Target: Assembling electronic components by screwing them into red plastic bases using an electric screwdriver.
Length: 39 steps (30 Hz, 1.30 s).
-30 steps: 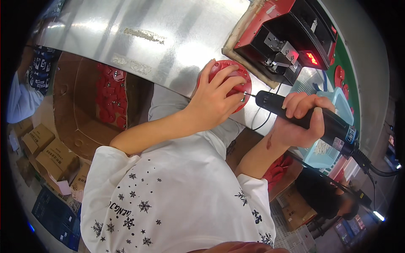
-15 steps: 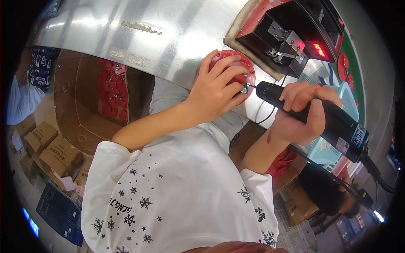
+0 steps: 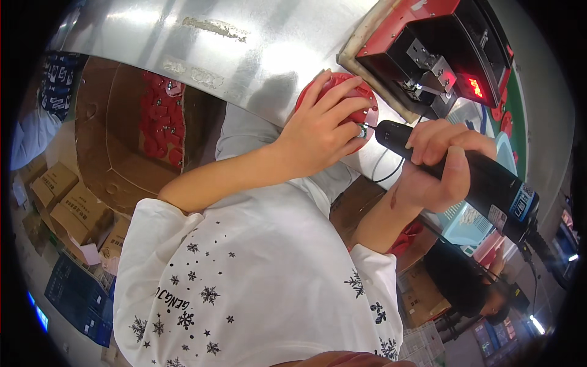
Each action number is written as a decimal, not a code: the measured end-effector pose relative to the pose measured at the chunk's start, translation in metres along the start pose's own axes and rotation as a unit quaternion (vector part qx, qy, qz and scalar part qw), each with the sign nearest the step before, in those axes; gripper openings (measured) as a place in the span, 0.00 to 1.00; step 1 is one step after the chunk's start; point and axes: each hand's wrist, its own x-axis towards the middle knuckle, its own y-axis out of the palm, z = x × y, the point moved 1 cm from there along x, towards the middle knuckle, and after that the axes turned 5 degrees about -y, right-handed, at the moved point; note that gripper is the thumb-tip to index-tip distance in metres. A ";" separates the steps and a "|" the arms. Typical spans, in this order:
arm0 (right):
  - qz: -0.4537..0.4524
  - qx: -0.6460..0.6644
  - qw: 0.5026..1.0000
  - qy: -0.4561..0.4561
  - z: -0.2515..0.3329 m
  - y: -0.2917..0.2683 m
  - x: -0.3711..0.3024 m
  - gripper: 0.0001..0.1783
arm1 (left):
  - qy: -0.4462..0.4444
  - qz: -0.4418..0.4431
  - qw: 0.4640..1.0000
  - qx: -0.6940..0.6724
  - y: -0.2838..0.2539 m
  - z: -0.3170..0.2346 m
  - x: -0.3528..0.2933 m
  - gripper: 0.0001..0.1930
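Note:
A round red plastic part (image 3: 369,96) rests at the near edge of the metal bench. My left hand (image 3: 323,127) grips it, fingers spread across its top. In my right hand (image 3: 441,160) is a black electric screwdriver (image 3: 489,173), its cable trailing to the lower right. The tool lies almost level, and its thin bit reaches a small green-and-metal spot on the part, beside my left fingertips. Whether the bit sits in a screw is too small to make out. My left palm and fingers cover much of the red part.
Beyond my right hand stands a black-and-red device (image 3: 437,67) with a lit red display. A light blue basket (image 3: 468,225) is right of the bench. At left, a large carton (image 3: 113,131) contains red parts (image 3: 162,119). Another person (image 3: 458,275) is at lower right.
The whole view has shifted slightly, so bench and device appear farther right. The screwdriver's nose is a little closer to the red part. Both hands keep their grip.

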 end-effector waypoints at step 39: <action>-0.103 0.013 0.994 -0.041 0.020 -0.023 0.082 0.12 | 0.046 0.117 0.992 -0.015 -0.017 0.011 0.004 0.18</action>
